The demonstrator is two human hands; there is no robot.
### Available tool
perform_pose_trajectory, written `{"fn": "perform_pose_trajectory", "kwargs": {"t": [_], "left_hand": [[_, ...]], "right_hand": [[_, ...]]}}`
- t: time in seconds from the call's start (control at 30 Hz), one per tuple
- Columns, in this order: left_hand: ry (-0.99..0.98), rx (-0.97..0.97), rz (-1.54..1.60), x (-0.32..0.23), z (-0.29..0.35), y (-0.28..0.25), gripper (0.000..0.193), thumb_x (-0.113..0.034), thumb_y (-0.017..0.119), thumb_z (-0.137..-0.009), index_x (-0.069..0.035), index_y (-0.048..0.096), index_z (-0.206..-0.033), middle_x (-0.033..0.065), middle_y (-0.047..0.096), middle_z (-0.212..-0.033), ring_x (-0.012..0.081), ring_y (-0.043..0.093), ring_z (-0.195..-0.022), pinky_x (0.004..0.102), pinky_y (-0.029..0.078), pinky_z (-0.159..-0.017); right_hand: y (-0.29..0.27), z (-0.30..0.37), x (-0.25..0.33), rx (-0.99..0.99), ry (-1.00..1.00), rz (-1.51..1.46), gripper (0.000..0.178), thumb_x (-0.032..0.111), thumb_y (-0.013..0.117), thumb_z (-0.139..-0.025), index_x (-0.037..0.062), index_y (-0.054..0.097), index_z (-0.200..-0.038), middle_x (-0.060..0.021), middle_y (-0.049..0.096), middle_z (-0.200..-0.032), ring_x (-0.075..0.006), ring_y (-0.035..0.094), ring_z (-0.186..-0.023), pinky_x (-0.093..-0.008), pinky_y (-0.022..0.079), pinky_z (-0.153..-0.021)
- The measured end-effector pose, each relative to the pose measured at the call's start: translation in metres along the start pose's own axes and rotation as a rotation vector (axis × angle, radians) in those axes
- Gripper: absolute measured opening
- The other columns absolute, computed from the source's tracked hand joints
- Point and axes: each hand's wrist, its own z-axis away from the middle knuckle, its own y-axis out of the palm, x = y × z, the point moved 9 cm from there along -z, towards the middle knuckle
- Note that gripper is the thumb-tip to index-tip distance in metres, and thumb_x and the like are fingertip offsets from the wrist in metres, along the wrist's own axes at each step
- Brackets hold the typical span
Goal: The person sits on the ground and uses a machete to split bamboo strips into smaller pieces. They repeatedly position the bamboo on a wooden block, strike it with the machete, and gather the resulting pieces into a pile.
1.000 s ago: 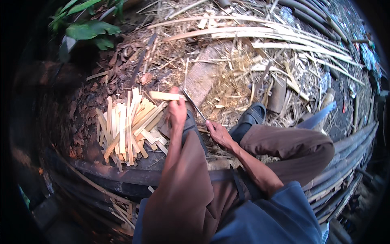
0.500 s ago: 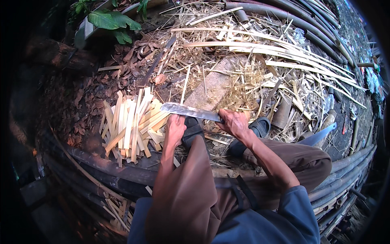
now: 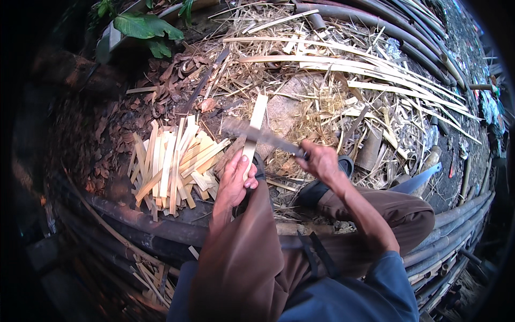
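My left hand (image 3: 234,176) is closed around the lower end of a pale bamboo strip (image 3: 259,112), its broad face turned up as it points away from me. In my right hand (image 3: 322,161) is the dark handle of a machete (image 3: 276,141). Its blade, smeared by motion, crosses over the middle of the strip; whether it touches the strip I cannot tell. Left of my left hand lies a heap of short cut bamboo strips (image 3: 170,166). The strip is held just above my sandalled foot and knee.
Long split bamboo lengths (image 3: 375,70) lie across shavings at the far right. Dark bamboo poles (image 3: 145,214) run along the near side. A blue-grey saw blade (image 3: 418,182) rests by my right knee. A flat stone slab (image 3: 284,110) lies ahead, a leafy plant (image 3: 147,27) far left.
My left hand has turned, and the strip's broad face now shows where its narrow edge did. The machete has shifted slightly right, its blade now blurred and angled across the strip.
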Motion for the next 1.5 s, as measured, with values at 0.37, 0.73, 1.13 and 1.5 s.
{"fn": "perform_pose_trajectory", "kwargs": {"t": [0.37, 0.73, 1.13, 1.5], "left_hand": [[-0.013, 0.051, -0.012, -0.018, 0.024, 0.011, 0.037, -0.024, 0.048, -0.106, -0.008, 0.042, -0.139, 0.0012, 0.043, -0.073, 0.0044, 0.034, -0.050, 0.0195, 0.033, -0.046], [0.113, -0.101, -0.293, -0.012, 0.016, -0.002, 0.042, -0.022, 0.045, -0.106, -0.005, 0.040, -0.145, -0.0030, 0.040, -0.072, 0.0026, 0.032, -0.055, 0.0192, 0.032, -0.049], [0.291, -0.670, -1.031, -0.057, 0.088, -0.132, 0.044, -0.011, 0.043, -0.100, -0.006, 0.049, -0.143, 0.0157, 0.062, -0.111, 0.0234, 0.061, -0.090, 0.0324, 0.048, -0.078], [0.538, -0.743, -1.550, -0.077, 0.092, -0.164, 0.054, -0.018, 0.060, -0.093, 0.004, 0.045, -0.140, 0.0266, 0.052, -0.130, 0.0412, 0.049, -0.123, 0.0436, 0.038, -0.105]], "right_hand": [[-0.026, -0.039, -0.035, -0.132, 0.155, 0.124, 0.018, 0.027, 0.068, -0.088, 0.0106, 0.062, -0.083, -0.0026, 0.062, -0.058, -0.0140, 0.053, -0.041, -0.0395, 0.045, -0.039], [-0.018, -0.023, 0.019, 0.178, 0.080, 0.125, 0.027, 0.030, 0.073, -0.080, 0.0122, 0.053, -0.085, -0.0065, 0.062, -0.072, -0.0292, 0.064, -0.064, -0.0459, 0.048, -0.056], [-0.061, -0.007, -0.083, -0.163, 0.473, -0.374, 0.034, 0.023, 0.061, -0.088, -0.0044, 0.070, -0.105, -0.0171, 0.067, -0.065, -0.0190, 0.064, -0.056, -0.0359, 0.050, -0.049], [0.084, 0.073, -0.018, 0.104, 0.476, -0.486, 0.057, 0.035, 0.063, -0.089, 0.0032, 0.048, -0.134, -0.0206, 0.065, -0.075, -0.0383, 0.064, -0.066, -0.0489, 0.052, -0.064]]}}
